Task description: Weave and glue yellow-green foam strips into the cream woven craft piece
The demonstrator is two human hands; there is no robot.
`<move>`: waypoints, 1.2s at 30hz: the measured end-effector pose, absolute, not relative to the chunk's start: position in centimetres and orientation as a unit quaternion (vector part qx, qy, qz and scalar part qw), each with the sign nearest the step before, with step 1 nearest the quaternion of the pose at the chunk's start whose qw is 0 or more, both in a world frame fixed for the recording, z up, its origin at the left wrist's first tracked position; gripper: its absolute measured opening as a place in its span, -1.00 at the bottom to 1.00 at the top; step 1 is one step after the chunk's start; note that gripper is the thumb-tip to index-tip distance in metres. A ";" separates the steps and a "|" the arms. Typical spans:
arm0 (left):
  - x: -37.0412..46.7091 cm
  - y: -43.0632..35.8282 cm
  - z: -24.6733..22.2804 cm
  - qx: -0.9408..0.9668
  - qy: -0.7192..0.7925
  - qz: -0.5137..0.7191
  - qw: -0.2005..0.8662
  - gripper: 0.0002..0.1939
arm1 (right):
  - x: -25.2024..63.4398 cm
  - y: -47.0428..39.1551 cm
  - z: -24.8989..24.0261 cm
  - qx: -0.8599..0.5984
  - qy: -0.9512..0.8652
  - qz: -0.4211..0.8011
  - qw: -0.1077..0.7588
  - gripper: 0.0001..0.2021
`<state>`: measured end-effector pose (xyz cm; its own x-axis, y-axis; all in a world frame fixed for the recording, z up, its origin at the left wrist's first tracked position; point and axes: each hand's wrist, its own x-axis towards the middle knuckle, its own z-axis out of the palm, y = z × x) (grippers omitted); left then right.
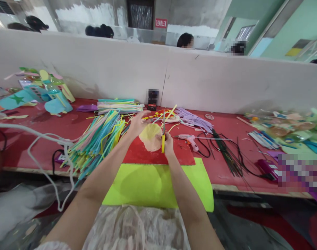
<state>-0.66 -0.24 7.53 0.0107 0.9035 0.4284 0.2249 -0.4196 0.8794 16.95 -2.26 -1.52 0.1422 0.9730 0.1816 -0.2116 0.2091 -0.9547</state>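
Observation:
My right hand (169,142) grips a pair of scissors (163,137) by its yellow handles, the blades pointing up and away from me. Slightly blurred, my left hand (138,122) hovers to the left with fingers stretched out, and I see nothing held in it. Between the hands, a round pale yellow and peach piece (150,135) lies on a red sheet (181,154). Beyond it are yellow and red bits and a few pale fuzzy stems (172,111). A lime-green sheet (148,185) hangs over the table's front edge.
Bundles of colourful pipe cleaners (96,142) lie left, purple ones (193,118) behind. A pink glue gun (191,140), its cord and dark green stems (226,152) are to the right. Craft pieces (57,102) stand far left. A white partition (117,69) closes the back; people sit beyond.

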 end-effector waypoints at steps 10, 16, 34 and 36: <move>0.0 -1.1 -0.4 0.429 0.421 0.641 0.477 -0.38 | 18.5 -1.7 -1.7 -0.441 -0.378 0.424 0.695 -0.63; 2.0 -1.8 -2.1 0.408 0.388 0.586 0.583 -0.40 | 18.2 -1.9 -1.9 -0.434 -0.399 0.437 0.679 -0.64; 2.8 -2.0 -2.3 0.364 0.395 0.631 0.559 -0.39 | 17.3 -1.3 -2.8 -0.457 -0.444 0.448 0.627 -0.56; 2.2 -1.6 -2.3 0.358 0.400 0.643 0.547 -0.40 | 17.2 -1.3 -2.8 -0.467 -0.452 0.445 0.617 -0.56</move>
